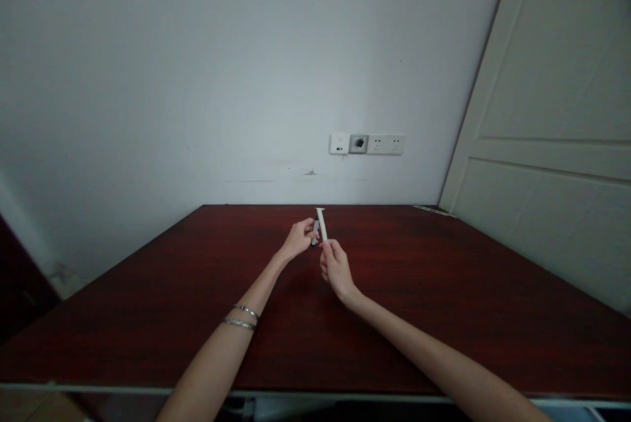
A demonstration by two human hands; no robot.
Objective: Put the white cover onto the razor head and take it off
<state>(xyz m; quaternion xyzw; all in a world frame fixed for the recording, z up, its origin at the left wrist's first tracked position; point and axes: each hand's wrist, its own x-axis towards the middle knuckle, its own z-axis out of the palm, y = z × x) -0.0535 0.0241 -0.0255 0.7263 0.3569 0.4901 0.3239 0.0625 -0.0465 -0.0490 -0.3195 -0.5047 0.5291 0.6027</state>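
Note:
Over the middle of the table, my left hand is closed, its thumb and fingers pinching a short grey stick-like piece with dark ends. Just right of it and a little nearer to me, my right hand grips the lower end of a slim off-white stick. That stick leans slightly left and has a small crosspiece at its top, like a T. The upper ends of both pieces come close together; whether they touch I cannot tell. They are too small to make out their exact kind.
Beneath my hands spreads a dark red wooden table, its back edge against a pale wall. Wall sockets sit above that edge. To the right stands a white panelled door, and a thin flat strip lies at the back right corner.

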